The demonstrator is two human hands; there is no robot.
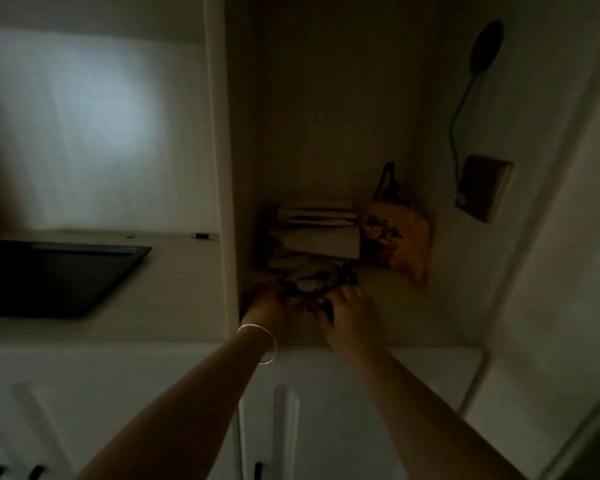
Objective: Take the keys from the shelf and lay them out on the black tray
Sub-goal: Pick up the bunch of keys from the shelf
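Observation:
A dark, blurred cluster of keys lies on the dim shelf inside a cupboard niche. My left hand, with a thin silver bangle on its wrist, reaches into the cluster from the left, fingers curled among the keys. On the right edge of the cluster rests my right hand, fingers bent over it. Whether either hand grips the keys is lost in the dark. The black tray sits on the counter far to the left, beyond a white upright panel.
Behind the keys stands a holder with white papers, and a yellow printed pouch leans at its right. A pen lies on the counter near the panel. A wall switch box with a green cord hangs at the right. White cupboard doors lie below.

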